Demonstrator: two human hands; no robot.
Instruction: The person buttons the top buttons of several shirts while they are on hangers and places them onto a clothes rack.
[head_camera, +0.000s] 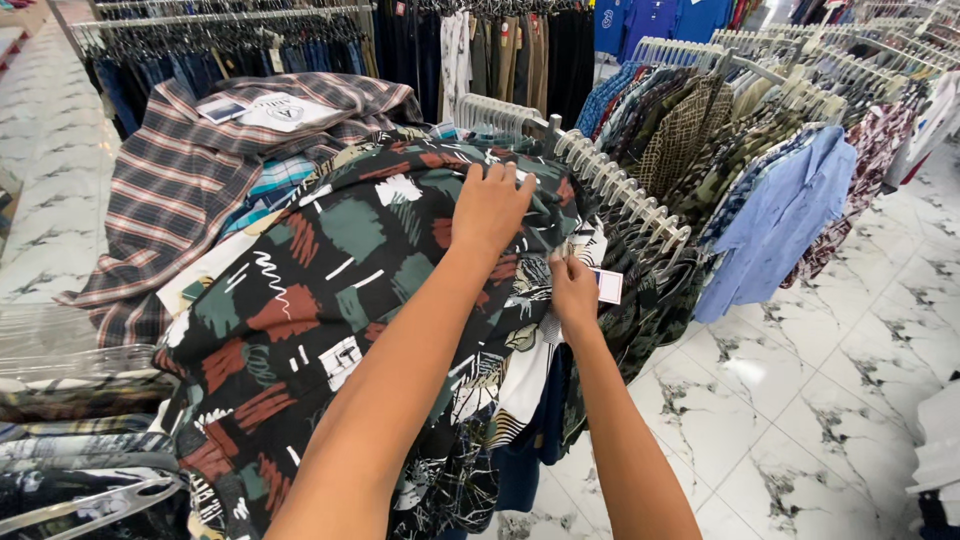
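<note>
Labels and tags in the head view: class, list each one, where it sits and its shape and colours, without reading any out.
Hang tag: at the right hand, small white rectangle with a reddish edge, by the patterned shirt.
Round label: on the plaid shirt, top left, white with dark print.
Card tag: beside it, small rectangle, white and dark blue.

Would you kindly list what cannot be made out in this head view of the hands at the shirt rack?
- Left hand: palm hidden, pressed flat on the patterned shirt.
- Right hand: fingertips bunched around the white tag; print too small.
- Plaid shirt: lower part hidden under the patterned shirt.
</note>
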